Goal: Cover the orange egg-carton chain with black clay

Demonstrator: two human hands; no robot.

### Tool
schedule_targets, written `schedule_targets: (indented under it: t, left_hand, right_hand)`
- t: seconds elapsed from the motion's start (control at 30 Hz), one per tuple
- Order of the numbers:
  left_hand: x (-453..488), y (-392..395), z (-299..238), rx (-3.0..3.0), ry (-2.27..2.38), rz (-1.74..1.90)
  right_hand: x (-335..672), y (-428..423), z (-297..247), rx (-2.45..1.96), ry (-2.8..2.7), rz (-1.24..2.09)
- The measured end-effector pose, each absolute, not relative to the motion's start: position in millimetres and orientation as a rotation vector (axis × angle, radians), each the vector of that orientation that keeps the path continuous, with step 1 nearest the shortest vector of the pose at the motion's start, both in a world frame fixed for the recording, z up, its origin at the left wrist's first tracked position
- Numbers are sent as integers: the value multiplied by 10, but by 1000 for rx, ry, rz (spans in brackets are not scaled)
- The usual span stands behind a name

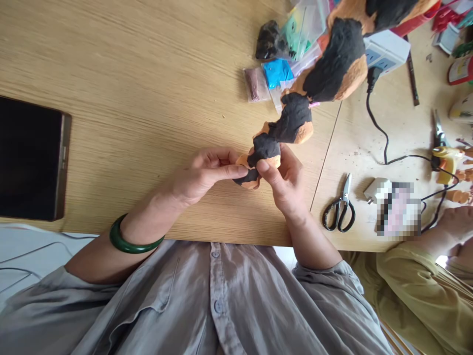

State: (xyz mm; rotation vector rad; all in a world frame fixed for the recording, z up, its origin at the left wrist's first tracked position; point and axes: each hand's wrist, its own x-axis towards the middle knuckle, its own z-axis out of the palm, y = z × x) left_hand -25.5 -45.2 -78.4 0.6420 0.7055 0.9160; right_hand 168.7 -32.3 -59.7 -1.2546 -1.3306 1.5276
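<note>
A long, knobbly orange piece with black clay-like patches (291, 117) runs in joined lumps from the top right down to the middle of the table. It narrows toward its near end, which both hands hold. My left hand (207, 175) pinches the tip from the left, thumb on the last black patch. From the right, my right hand (284, 182) grips the same end, its thumb pressed on the orange surface beside a black patch. Some fingers of both hands are hidden behind the piece. A green bangle (129, 242) circles my left forearm.
Black-handled scissors (339, 209) lie to the right. Beyond are a power strip (386, 52) with a black cable, a yellow glue gun (447, 155) and a co-worker's hand (454, 227). Small bags (277, 74) sit at the back; a dark tablet (31, 158) lies left.
</note>
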Motion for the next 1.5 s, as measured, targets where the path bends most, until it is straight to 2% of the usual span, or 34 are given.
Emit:
schedule_targets:
  t: [0.23, 0.43, 0.77, 0.93, 1.17, 1.5]
  left_hand:
    - [-216, -426, -771, 633, 743, 890]
    - [-294, -420, -781, 718, 680, 823]
    - [-248, -444, -846, 743, 782, 882]
    - [-220, -446, -823, 758, 865, 904]
    - [-330, -413, -707, 852, 727, 801]
    - [-410, -440, -762, 869, 674, 720]
  right_hand:
    - [1644, -357, -593, -1260, -1298, 1519]
    - [1680, -287, -700, -1168, -1124, 1721]
    - [1648, -297, -580, -1274, -1292, 1495]
    - [1654, -299, -618, -1265, -1254, 1572]
    - [1737, -261, -702, -1223, -1069, 1690]
    - [1762, -250, -665, -1296, -1123, 1634]
